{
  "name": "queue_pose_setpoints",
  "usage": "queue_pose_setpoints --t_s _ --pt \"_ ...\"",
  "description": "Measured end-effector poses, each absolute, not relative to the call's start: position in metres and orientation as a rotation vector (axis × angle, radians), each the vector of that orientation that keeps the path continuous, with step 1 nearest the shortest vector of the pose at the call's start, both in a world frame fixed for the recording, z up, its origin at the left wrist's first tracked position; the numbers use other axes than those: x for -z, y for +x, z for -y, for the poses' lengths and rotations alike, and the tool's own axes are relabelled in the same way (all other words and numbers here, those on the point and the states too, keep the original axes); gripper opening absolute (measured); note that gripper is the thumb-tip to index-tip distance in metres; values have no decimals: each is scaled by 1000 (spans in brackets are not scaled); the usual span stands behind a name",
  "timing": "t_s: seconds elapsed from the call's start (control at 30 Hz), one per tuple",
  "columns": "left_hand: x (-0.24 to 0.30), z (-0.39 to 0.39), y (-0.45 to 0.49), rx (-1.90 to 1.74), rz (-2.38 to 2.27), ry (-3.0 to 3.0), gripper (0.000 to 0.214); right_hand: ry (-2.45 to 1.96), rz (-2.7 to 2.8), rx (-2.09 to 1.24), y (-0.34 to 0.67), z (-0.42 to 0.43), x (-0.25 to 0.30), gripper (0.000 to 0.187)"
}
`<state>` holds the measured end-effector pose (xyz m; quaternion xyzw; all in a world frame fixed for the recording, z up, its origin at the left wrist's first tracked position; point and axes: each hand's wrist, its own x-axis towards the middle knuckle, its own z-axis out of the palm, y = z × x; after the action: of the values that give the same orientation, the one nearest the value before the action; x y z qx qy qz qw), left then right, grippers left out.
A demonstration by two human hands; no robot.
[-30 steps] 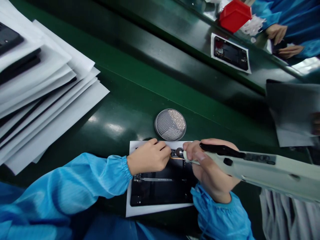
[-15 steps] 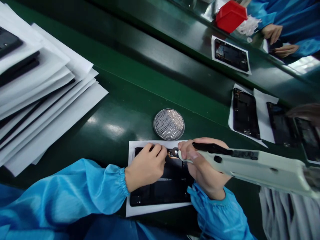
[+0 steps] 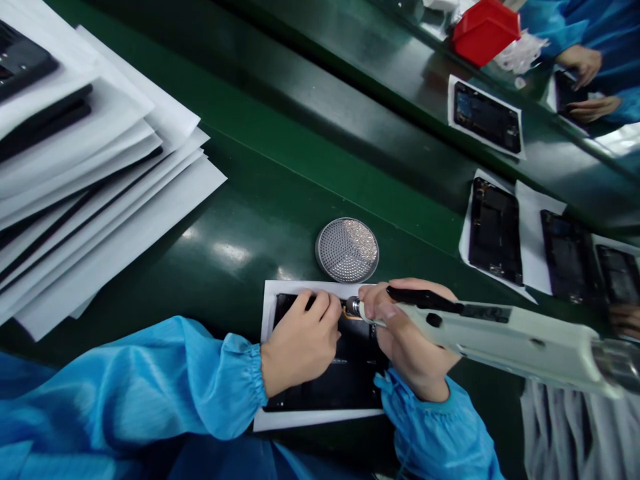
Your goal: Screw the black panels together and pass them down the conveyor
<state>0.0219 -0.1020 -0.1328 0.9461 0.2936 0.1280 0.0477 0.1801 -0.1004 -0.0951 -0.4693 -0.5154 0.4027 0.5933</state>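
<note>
My right hand grips a pale green electric screwdriver near its metal nose, the black lever on top. The tool lies almost level, its tip at the upper edge of a black tablet-like device housing. That housing rests on a white sheet. On its upper left part is my left hand, fingers curled and bunched close to the screwdriver tip. Whatever those fingertips pinch is hidden. Just beyond the housing stands a round, dimpled dish with many small shiny screws on its right side.
At left is a stack of white sheets with black housings between them. More black housings lie on sheets at right. A co-worker's hands work near a red bin. Grey cloth hangs at lower right.
The view has shifted slightly, so most things sit a little further right. Both hands stay at the housing's upper edge. Another person's hand now shows at the far right edge.
</note>
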Motion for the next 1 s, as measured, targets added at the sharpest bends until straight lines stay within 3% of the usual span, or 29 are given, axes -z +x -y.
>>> queue_pose_setpoints --t_s 0.63,1.0 --pt "133 103 16 -559 -888 2817 38 -1026 1184 -957 180 98 101 22" --pt "143 104 15 -486 -876 2790 43 -1043 1193 -874 188 100 91 33"
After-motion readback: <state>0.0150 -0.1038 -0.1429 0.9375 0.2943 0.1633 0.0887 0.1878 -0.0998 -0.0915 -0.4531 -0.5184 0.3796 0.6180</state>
